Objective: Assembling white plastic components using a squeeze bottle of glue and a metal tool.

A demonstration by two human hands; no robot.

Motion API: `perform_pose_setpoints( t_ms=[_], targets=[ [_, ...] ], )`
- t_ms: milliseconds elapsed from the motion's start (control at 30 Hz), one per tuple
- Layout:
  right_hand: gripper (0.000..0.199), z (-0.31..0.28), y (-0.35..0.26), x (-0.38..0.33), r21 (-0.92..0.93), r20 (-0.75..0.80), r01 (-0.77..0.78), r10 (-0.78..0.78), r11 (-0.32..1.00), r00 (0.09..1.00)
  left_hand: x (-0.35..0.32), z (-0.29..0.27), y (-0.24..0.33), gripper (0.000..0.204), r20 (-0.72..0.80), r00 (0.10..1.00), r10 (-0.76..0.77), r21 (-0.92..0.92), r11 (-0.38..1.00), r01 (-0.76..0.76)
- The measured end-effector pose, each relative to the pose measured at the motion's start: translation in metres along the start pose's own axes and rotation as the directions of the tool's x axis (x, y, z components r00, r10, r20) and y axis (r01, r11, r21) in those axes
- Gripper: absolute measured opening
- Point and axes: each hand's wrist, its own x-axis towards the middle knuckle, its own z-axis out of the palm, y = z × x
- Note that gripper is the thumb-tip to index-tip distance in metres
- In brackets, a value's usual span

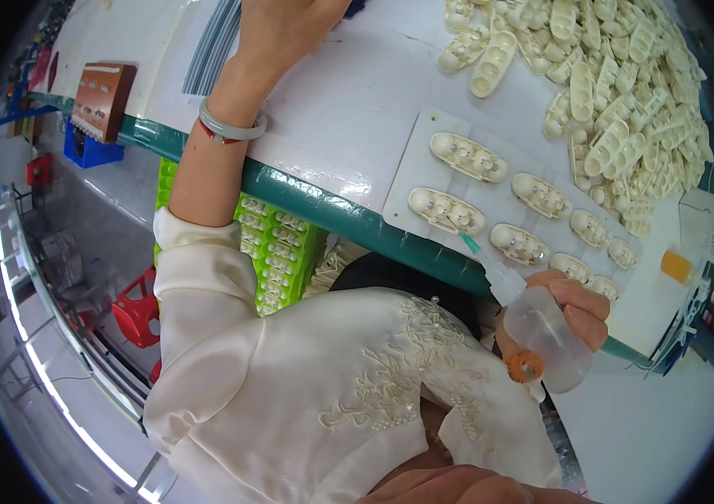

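Note:
My right hand [580, 311] is wrapped round a translucent squeeze bottle [546, 336] with a white cone nozzle and a green dispensing tip [469, 243]. That tip points at the near edge of a cream oval shell [447, 210]; whether it touches is too small to tell. The shell sits with several others in two rows on a white plate [412, 160], small shiny parts inside them. At the top edge, my left hand [294, 29] reaches across the table beside a bundle of thin grey strips [212, 50]. Its fingers lie beyond the picture.
A big heap of loose cream shells [626, 101] covers the table's far right. Bright green trays [277, 252] filled with small pieces stand below the table's green edge [315, 195]. A brown box [103, 101], a blue bin [88, 151] and a red stool [136, 309] are at left.

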Motion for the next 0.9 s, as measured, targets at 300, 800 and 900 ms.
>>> perform_pose_setpoints(
  t_ms=[300,800,900],
  targets=[
    [0.037,0.000,-0.003,0.004,-0.060,0.110,-0.102,0.108,0.993,0.988,0.004,-0.006,0.005,0.010,-0.018,0.997,0.078,0.022,0.997,-0.077],
    [0.037,-0.010,-0.011,0.003,-0.219,0.034,-0.124,0.134,0.968,0.990,0.004,-0.001,0.006,0.009,0.014,1.000,-0.005,0.047,0.999,0.004],
    [0.041,-0.015,-0.008,0.001,-0.237,0.078,-0.130,0.152,0.963,0.985,0.002,0.001,0.003,0.009,0.002,1.000,0.001,0.021,1.000,-0.001]
  ],
)
